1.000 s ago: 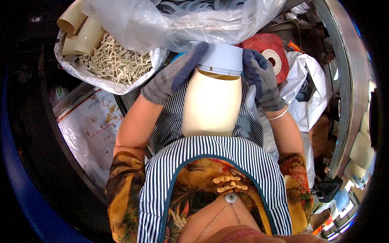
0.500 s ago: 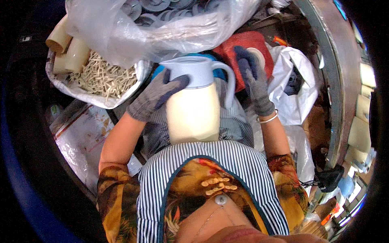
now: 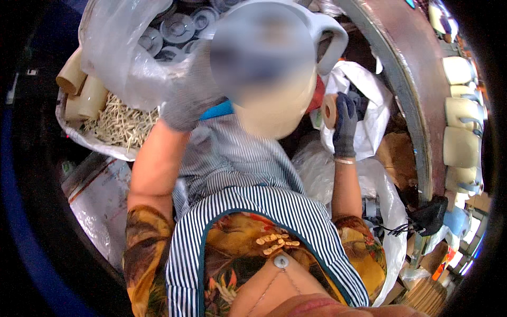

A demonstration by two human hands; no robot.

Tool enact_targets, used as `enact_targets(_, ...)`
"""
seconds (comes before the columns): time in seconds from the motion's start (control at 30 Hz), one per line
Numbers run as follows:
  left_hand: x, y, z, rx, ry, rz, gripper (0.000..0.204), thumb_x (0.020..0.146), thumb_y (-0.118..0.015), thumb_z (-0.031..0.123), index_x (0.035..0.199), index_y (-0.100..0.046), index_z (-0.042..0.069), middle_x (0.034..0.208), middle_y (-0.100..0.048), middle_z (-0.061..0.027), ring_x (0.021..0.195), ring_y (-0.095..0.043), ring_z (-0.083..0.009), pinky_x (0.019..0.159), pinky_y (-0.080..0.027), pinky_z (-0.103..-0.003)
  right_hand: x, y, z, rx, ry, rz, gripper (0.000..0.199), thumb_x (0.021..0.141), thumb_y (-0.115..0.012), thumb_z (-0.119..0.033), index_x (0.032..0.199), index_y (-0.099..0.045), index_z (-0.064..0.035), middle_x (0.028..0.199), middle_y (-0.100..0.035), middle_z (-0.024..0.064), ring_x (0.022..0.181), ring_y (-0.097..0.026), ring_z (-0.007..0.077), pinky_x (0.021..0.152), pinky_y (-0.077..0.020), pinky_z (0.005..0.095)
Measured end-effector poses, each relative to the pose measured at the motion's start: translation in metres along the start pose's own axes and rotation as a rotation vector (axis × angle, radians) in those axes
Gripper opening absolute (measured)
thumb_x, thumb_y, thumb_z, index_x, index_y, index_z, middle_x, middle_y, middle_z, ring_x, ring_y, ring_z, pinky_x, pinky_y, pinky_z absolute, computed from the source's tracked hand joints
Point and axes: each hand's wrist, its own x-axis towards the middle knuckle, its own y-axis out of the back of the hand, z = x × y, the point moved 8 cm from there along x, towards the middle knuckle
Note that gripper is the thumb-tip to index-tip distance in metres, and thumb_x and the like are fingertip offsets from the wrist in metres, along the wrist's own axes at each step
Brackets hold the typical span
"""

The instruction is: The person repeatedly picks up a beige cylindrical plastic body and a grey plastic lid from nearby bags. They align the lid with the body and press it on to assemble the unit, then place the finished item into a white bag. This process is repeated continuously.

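Observation:
A jug (image 3: 274,119) with a cream body and a grey-blue top and handle is raised in front of me, tilted, its upper part blurred. My left hand (image 3: 193,92), in a grey glove, grips it at the left side; its fingers are smeared and partly hidden. My right hand (image 3: 346,119), in a grey and dark blue glove, is apart from the jug on the right. Its fingers are closed on a brownish roll of tape (image 3: 330,111), in front of an open white sack (image 3: 377,100).
Grey round lids (image 3: 177,27) fill a clear plastic bag (image 3: 121,58) at the far left. Beside it, a sack holds cream tubes (image 3: 92,98) and pale small pieces (image 3: 124,124). A curved bench edge (image 3: 406,95) runs along the right, with several cream jugs (image 3: 459,148) beyond.
The jug has gone from my lap up and away, tilting, with my left hand on it. My right hand has moved right and nearer, and the tape roll now shows in it.

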Motion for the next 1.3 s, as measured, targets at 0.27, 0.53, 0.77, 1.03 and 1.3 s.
enact_targets(0.27, 0.063, -0.101, -0.089, 0.243, -0.316, -0.096, 0.101, 0.059, -0.088, 0.042, 0.138, -0.039, 0.003, 0.134, -0.048, -0.0188, 0.127, -0.046, -0.0329, 0.109, -0.036, -0.043, 0.074, 0.177, -0.205, 0.028, 0.491, 0.545, 0.034, 0.095, -0.056, -0.015, 0.124, -0.056, 0.0026, 0.121, -0.061, 0.0127, 0.113, -0.056, 0.0248, 0.099, -0.0415, 0.0365)
enact_targets(0.53, 0.060, -0.103, -0.081, 0.444, -0.402, -0.061, 0.102, 0.059, -0.086, 0.047, 0.138, -0.038, 0.002, 0.136, -0.045, -0.0214, 0.128, -0.043, -0.0370, 0.109, -0.034, -0.044, 0.121, -0.007, -0.211, -0.848, 0.599, -0.189, 0.053, 0.094, -0.060, -0.037, 0.131, -0.051, -0.0002, 0.116, -0.061, 0.0147, 0.109, -0.054, 0.0218, 0.091, -0.0441, 0.0332)
enact_targets(0.77, 0.104, -0.090, -0.016, 0.506, 0.032, -0.380, 0.067, 0.078, -0.072, 0.054, 0.115, -0.058, 0.000, 0.105, -0.064, -0.0225, 0.097, -0.065, -0.0310, 0.084, -0.052, -0.040, 0.080, 0.081, -0.111, 0.213, -0.076, 0.097, 0.041, 0.100, -0.048, -0.021, 0.131, -0.052, 0.0054, 0.133, -0.056, 0.0131, 0.122, -0.051, 0.0209, 0.106, -0.0360, 0.0333)
enact_targets(1.03, 0.081, -0.130, 0.000, 1.055, 0.004, -0.289, 0.047, 0.076, -0.066, 0.039, 0.106, -0.067, 0.003, 0.108, -0.065, -0.0189, 0.102, -0.062, -0.0336, 0.091, -0.045, -0.044, 0.010, -0.011, -0.051, -0.266, 0.061, -0.194, 0.041, 0.090, -0.064, -0.027, 0.124, -0.059, -0.0049, 0.098, -0.064, 0.0179, 0.090, -0.060, 0.0310, 0.083, -0.0445, 0.0412)
enact_targets(1.3, -0.184, 0.136, 0.073, 0.329, 0.142, 0.600, 0.045, 0.081, -0.064, 0.019, 0.120, -0.053, -0.003, 0.124, -0.056, -0.0171, 0.119, -0.052, -0.0272, 0.103, -0.039, -0.038, 0.072, -0.085, -0.124, -0.373, 0.437, -0.089, 0.040, 0.085, -0.066, -0.031, 0.120, -0.063, -0.0111, 0.110, -0.060, 0.0121, 0.105, -0.054, 0.0319, 0.093, -0.0403, 0.0450)
